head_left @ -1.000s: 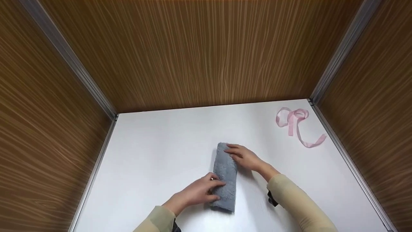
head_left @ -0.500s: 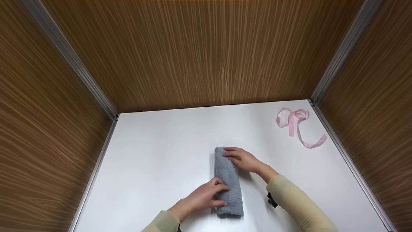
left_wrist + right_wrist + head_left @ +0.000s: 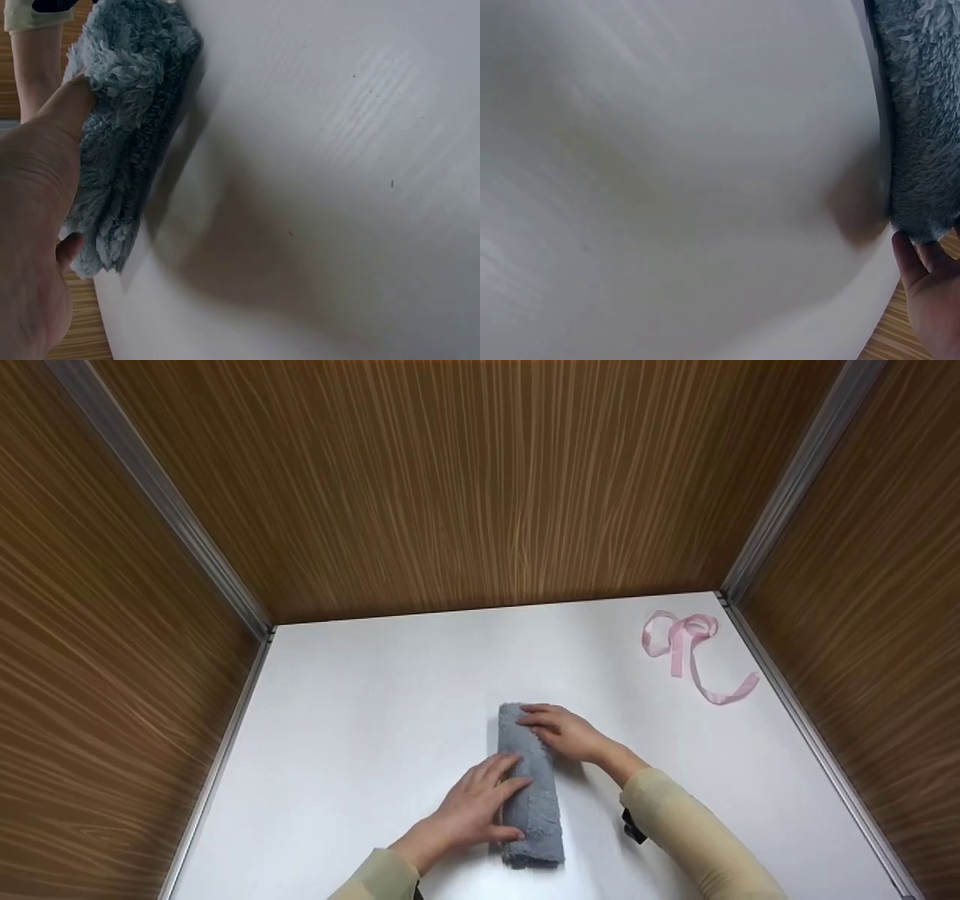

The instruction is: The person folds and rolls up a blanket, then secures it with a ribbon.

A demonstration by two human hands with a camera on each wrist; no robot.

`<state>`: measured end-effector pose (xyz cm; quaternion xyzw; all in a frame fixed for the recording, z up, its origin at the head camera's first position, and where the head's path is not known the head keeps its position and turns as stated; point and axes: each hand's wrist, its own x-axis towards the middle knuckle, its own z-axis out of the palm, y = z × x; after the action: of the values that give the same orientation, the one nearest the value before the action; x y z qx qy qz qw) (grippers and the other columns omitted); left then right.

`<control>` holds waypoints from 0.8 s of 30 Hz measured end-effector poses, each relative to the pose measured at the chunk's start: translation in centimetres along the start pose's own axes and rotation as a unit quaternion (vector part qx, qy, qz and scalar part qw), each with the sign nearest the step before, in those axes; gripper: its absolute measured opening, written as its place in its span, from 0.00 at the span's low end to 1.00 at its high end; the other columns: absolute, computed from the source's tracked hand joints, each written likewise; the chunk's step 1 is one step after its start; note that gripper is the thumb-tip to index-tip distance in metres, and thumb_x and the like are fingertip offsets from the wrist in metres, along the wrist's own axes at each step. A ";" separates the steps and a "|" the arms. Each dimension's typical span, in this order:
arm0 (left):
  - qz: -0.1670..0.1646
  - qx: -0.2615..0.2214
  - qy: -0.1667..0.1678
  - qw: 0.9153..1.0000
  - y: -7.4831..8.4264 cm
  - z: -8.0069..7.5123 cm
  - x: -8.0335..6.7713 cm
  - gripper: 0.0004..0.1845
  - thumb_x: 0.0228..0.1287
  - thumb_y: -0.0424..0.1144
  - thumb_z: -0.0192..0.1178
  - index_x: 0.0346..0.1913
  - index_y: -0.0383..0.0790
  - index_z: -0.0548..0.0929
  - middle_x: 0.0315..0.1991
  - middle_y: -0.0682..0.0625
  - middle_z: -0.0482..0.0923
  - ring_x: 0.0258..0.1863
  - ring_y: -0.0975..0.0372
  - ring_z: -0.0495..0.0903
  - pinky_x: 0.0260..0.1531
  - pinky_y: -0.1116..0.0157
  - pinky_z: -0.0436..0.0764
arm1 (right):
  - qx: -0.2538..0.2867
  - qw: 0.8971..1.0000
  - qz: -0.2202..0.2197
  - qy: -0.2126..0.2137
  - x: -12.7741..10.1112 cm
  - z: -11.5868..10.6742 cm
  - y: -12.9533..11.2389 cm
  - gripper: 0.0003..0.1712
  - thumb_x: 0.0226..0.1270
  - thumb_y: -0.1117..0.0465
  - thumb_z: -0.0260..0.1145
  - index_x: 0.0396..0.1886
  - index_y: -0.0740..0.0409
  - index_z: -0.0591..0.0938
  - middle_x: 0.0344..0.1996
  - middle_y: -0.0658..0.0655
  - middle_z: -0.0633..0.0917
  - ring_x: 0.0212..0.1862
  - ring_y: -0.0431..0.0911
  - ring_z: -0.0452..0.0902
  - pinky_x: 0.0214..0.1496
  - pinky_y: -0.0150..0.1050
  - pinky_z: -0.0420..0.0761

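A grey-blue fluffy towel [image 3: 529,802], folded into a long narrow strip, lies on the white table between both hands. My left hand [image 3: 469,806] reaches over its left side in the head view, fingers spread, with fingertips on the top and the thumb lower down near the close end. At the far end my right hand [image 3: 568,735] comes from the right, its fairly straight fingers resting on the towel's top. The left wrist view shows the thick pile and stacked layers of the towel [image 3: 124,135] beside the left hand. Right fingertips [image 3: 904,251] touch the towel's end in the right wrist view.
A loosely looped pink ribbon [image 3: 678,649] lies at the table's back right corner. Brown wood-grain panels [image 3: 480,487] stand at the back and both sides of the white table [image 3: 360,697], with metal rails along the edges.
The towel has slid slightly towards me, its near end swinging right. My left hand has shifted along with it, its fingers now more spread. The right hand stays at the far end.
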<state>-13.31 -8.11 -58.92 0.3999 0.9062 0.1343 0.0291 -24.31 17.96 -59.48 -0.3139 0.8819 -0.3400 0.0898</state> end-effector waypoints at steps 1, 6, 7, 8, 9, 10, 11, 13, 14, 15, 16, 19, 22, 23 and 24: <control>-0.002 0.007 -0.004 1.000 -0.1 0.0 0.0 0.52 0.59 0.73 0.62 0.80 0.52 0.60 0.82 0.47 0.46 0.80 0.52 0.48 0.75 0.53 0.57 | 0.001 1.000 -0.001 0.001 0.0 0.0 0.0 0.19 0.81 0.61 0.57 0.66 0.51 0.81 0.73 0.56 0.72 0.74 0.58 0.64 0.73 0.59 0.64; -0.023 -0.019 -0.061 0.998 -0.7 -0.3 0.1 0.60 0.58 0.75 0.61 0.84 0.47 0.46 0.84 0.48 0.35 0.82 0.56 0.37 0.77 0.56 0.47 | 0.003 1.000 0.004 -0.001 0.0 0.1 -0.1 0.20 0.81 0.60 0.57 0.67 0.51 0.81 0.73 0.56 0.72 0.74 0.57 0.64 0.74 0.59 0.62; -0.026 -0.027 -0.070 0.997 -0.8 -0.4 0.1 0.60 0.59 0.75 0.61 0.84 0.47 0.46 0.84 0.48 0.35 0.82 0.57 0.37 0.77 0.57 0.46 | 0.002 1.000 0.007 -0.002 0.0 0.2 0.0 0.20 0.81 0.60 0.57 0.67 0.50 0.81 0.73 0.55 0.72 0.74 0.57 0.63 0.74 0.58 0.62; -0.025 -0.031 -0.076 0.996 -0.8 -0.5 0.2 0.60 0.59 0.74 0.61 0.84 0.46 0.46 0.84 0.48 0.36 0.81 0.57 0.37 0.77 0.57 0.46 | 0.002 1.000 0.009 -0.001 0.0 0.2 0.0 0.19 0.81 0.59 0.57 0.67 0.50 0.81 0.73 0.55 0.72 0.74 0.57 0.63 0.74 0.58 0.63; -0.023 -0.032 -0.078 0.996 -0.9 -0.5 0.2 0.60 0.59 0.74 0.61 0.83 0.45 0.47 0.84 0.47 0.38 0.81 0.57 0.38 0.77 0.57 0.47 | 0.002 1.000 0.008 0.001 0.0 0.2 0.0 0.19 0.81 0.59 0.57 0.66 0.50 0.82 0.73 0.56 0.72 0.74 0.57 0.64 0.74 0.59 0.63; -0.020 -0.032 -0.080 0.996 -1.0 -0.6 0.2 0.60 0.59 0.74 0.61 0.83 0.45 0.48 0.83 0.47 0.39 0.81 0.57 0.39 0.77 0.57 0.48 | 0.003 1.000 0.006 0.004 0.0 0.2 0.0 0.19 0.81 0.59 0.57 0.66 0.50 0.82 0.72 0.56 0.72 0.73 0.58 0.64 0.73 0.59 0.64; -0.017 -0.032 -0.081 0.996 -1.1 -0.6 0.2 0.60 0.59 0.74 0.61 0.83 0.44 0.49 0.83 0.46 0.40 0.81 0.57 0.40 0.77 0.57 0.48 | 0.003 1.000 0.004 0.006 0.0 0.2 0.0 0.19 0.81 0.59 0.57 0.66 0.51 0.82 0.72 0.57 0.73 0.73 0.58 0.65 0.73 0.59 0.64; -0.010 -0.029 -0.082 0.996 -1.2 -0.6 0.3 0.59 0.59 0.74 0.61 0.83 0.42 0.50 0.83 0.45 0.41 0.81 0.56 0.41 0.77 0.57 0.49 | 0.003 1.000 -0.001 0.009 -0.1 0.3 0.0 0.19 0.81 0.59 0.57 0.65 0.51 0.83 0.71 0.58 0.74 0.72 0.59 0.66 0.72 0.60 0.65; -0.007 -0.028 -0.082 0.996 -1.2 -0.6 0.3 0.59 0.59 0.74 0.61 0.83 0.41 0.51 0.83 0.45 0.42 0.81 0.56 0.42 0.77 0.57 0.49 | 0.003 1.000 -0.004 0.011 -0.1 0.3 0.0 0.18 0.81 0.59 0.58 0.64 0.52 0.83 0.71 0.58 0.74 0.72 0.60 0.66 0.72 0.60 0.65; -0.007 -0.029 -0.085 0.996 -1.3 -0.6 0.3 0.59 0.60 0.74 0.61 0.83 0.41 0.51 0.83 0.45 0.42 0.81 0.56 0.42 0.77 0.58 0.49 | 0.002 1.000 -0.007 0.013 -0.1 0.3 0.0 0.18 0.81 0.59 0.58 0.64 0.52 0.83 0.70 0.59 0.74 0.71 0.60 0.67 0.71 0.61 0.65; -0.008 -0.033 -0.088 0.996 -1.3 -0.6 0.3 0.59 0.60 0.74 0.61 0.83 0.42 0.51 0.83 0.45 0.42 0.81 0.56 0.42 0.77 0.58 0.48 | 0.002 1.000 -0.007 0.013 -0.1 0.3 0.1 0.18 0.80 0.59 0.58 0.64 0.52 0.83 0.70 0.59 0.75 0.71 0.60 0.67 0.71 0.60 0.65; -0.008 -0.041 -0.093 0.995 -1.4 -0.6 0.2 0.59 0.60 0.73 0.61 0.83 0.42 0.51 0.83 0.46 0.42 0.81 0.56 0.41 0.77 0.58 0.48 | -0.001 1.000 -0.006 0.015 -0.2 0.3 0.1 0.18 0.80 0.58 0.59 0.63 0.52 0.84 0.69 0.59 0.75 0.71 0.60 0.67 0.71 0.60 0.66; -0.008 -0.051 -0.096 0.994 -1.4 -0.6 0.1 0.59 0.60 0.73 0.62 0.83 0.42 0.50 0.83 0.46 0.41 0.81 0.57 0.41 0.77 0.58 0.47 | -0.005 1.000 -0.004 0.014 -0.3 0.3 0.2 0.18 0.80 0.58 0.59 0.63 0.51 0.84 0.69 0.58 0.76 0.70 0.60 0.68 0.71 0.60 0.66; -0.007 -0.053 -0.096 0.994 -1.4 -0.6 0.1 0.59 0.60 0.73 0.62 0.83 0.42 0.50 0.83 0.46 0.42 0.81 0.57 0.41 0.77 0.58 0.47 | -0.006 1.000 -0.003 0.012 -0.3 0.3 0.2 0.18 0.80 0.57 0.59 0.63 0.51 0.84 0.69 0.58 0.76 0.70 0.59 0.68 0.71 0.60 0.66; -0.006 -0.056 -0.096 0.994 -1.4 -0.6 0.0 0.59 0.60 0.72 0.62 0.83 0.42 0.50 0.83 0.46 0.42 0.81 0.57 0.41 0.77 0.58 0.48 | -0.007 1.000 -0.003 0.011 -0.4 0.3 0.2 0.17 0.80 0.57 0.59 0.63 0.50 0.84 0.69 0.58 0.76 0.70 0.59 0.68 0.71 0.59 0.67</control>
<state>-14.41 -9.08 -58.71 0.4029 0.8928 0.1455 0.1392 -24.01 18.12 -59.82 -0.3131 0.8843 -0.3377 0.0773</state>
